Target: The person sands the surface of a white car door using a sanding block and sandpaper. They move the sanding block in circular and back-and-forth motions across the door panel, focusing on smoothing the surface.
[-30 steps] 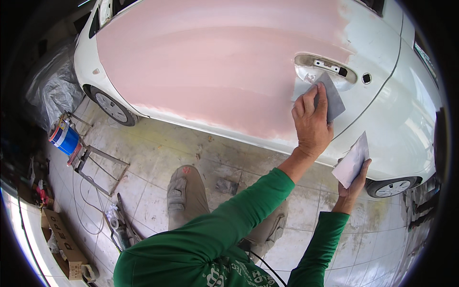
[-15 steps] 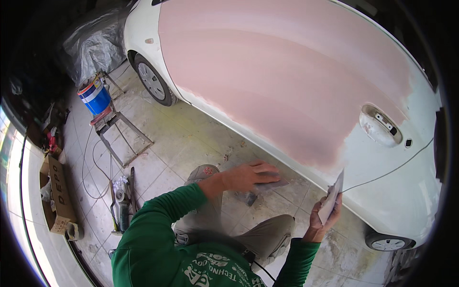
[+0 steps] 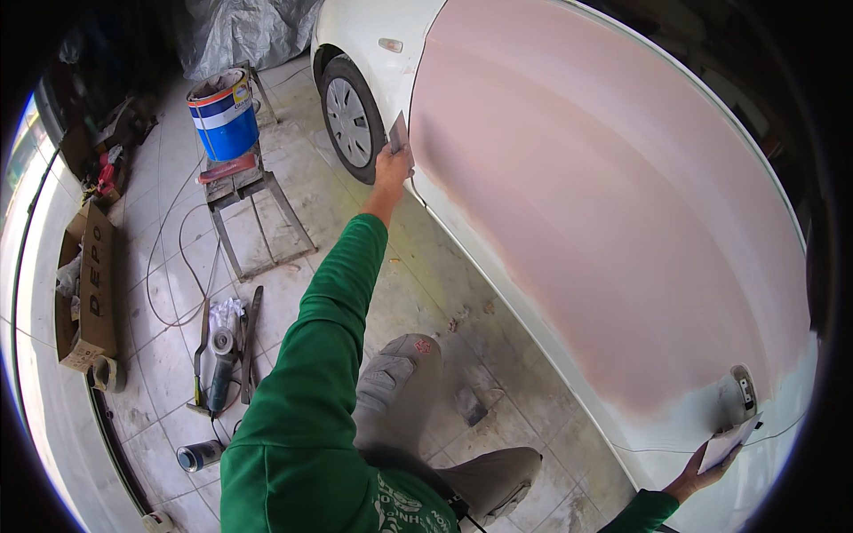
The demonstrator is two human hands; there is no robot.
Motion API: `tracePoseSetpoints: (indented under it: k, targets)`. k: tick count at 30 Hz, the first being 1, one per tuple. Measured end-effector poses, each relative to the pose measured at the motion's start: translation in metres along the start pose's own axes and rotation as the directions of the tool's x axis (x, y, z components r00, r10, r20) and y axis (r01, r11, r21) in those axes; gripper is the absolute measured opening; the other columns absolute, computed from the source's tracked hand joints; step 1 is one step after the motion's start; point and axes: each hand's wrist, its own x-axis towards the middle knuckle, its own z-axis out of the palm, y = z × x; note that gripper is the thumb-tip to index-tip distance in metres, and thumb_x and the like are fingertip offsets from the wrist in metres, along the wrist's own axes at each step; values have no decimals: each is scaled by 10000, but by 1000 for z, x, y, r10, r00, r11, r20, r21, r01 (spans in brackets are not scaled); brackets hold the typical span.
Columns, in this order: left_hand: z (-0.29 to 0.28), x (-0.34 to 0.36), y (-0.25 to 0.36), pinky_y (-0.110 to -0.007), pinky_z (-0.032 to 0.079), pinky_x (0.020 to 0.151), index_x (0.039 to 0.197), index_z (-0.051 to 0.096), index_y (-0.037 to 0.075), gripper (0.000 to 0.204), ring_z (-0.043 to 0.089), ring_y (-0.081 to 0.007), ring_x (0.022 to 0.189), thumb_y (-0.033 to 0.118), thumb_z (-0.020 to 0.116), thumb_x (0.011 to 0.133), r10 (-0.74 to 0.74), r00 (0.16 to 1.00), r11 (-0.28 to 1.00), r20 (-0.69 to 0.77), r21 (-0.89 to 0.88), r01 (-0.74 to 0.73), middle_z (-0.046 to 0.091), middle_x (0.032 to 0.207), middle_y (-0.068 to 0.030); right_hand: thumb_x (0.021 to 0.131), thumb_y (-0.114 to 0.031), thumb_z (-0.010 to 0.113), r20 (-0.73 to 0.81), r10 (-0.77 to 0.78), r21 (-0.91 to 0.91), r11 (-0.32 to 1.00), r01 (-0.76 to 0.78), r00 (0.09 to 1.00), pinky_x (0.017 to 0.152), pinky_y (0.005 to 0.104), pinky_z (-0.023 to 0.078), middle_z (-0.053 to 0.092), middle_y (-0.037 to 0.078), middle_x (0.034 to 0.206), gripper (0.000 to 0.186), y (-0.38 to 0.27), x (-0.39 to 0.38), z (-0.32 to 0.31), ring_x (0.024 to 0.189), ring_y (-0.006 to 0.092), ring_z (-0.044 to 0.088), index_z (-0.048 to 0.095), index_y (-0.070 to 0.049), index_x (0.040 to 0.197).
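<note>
My left hand (image 3: pixel 391 171), arm stretched forward, is closed on a thin grey putty spreader (image 3: pixel 398 132). It is by the door's front edge, close to the front wheel (image 3: pixel 348 115). Whether the blade touches the panel I cannot tell. Low at the right, my right hand (image 3: pixel 700 473) grips a pale flat plate (image 3: pixel 727 442) with a dark edge, just below the door handle recess (image 3: pixel 743 389). A broad pink coat covers most of the white car door (image 3: pixel 569 213); its border fades unevenly into the white.
A blue paint can (image 3: pixel 224 124) stands on a metal stool (image 3: pixel 267 191) at the left. On the tiled floor lie an angle grinder (image 3: pixel 222 364), a hammer (image 3: pixel 201 355), a cylindrical can (image 3: pixel 199 456) and a dark block (image 3: pixel 470 406). A cardboard box (image 3: pixel 93 284) stands at the far left.
My left hand has moved from low above the floor up and forward to the door's front edge, spreader in grip. The view has shifted; my right hand with the plate now appears lower and farther right.
</note>
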Motion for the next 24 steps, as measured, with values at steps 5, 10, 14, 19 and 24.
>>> tracePoseSetpoints:
  k: [5,10,14,19,24]
  targets:
    - [7,77,3,-320,508,736,1201,672,12,305,610,-140,828,222,595,994,93,992,991,81,88,-100,678,914,-58,1069,-235,506,69,8,-68,998,-3,998,1191,434,365,460,156,1521,534,-12,14,-7,1346,303,483,396,19,1525]
    - [14,82,15,-328,480,943,1385,613,55,386,621,-182,1041,161,574,1016,201,969,971,144,99,-217,693,1176,-90,1078,-203,491,25,6,-79,997,-4,1000,1199,441,367,471,167,1509,512,4,0,10,1321,308,500,390,21,1527]
    - [59,-3,11,-361,444,1051,1423,589,97,421,565,-231,1202,152,595,1006,406,892,900,197,85,-428,530,1345,-120,1085,-218,475,41,32,-75,997,-29,999,1180,433,371,469,163,1519,517,-2,15,-10,1287,299,525,376,0,1543]
    - [109,-134,-2,-382,427,1076,1452,558,121,513,505,-292,1249,38,579,946,485,836,834,258,151,-531,479,1360,-134,1073,-207,504,632,165,69,961,-266,757,1185,448,387,570,213,1392,480,-13,52,-64,1307,320,535,427,47,1473]
    - [149,-253,-15,-453,408,1095,1484,520,131,700,431,-371,1288,-79,547,817,588,732,724,344,180,-666,454,1394,-165,1058,-247,543,286,164,11,985,-174,944,1150,430,435,590,223,1377,500,0,46,-55,1247,311,583,457,43,1456]
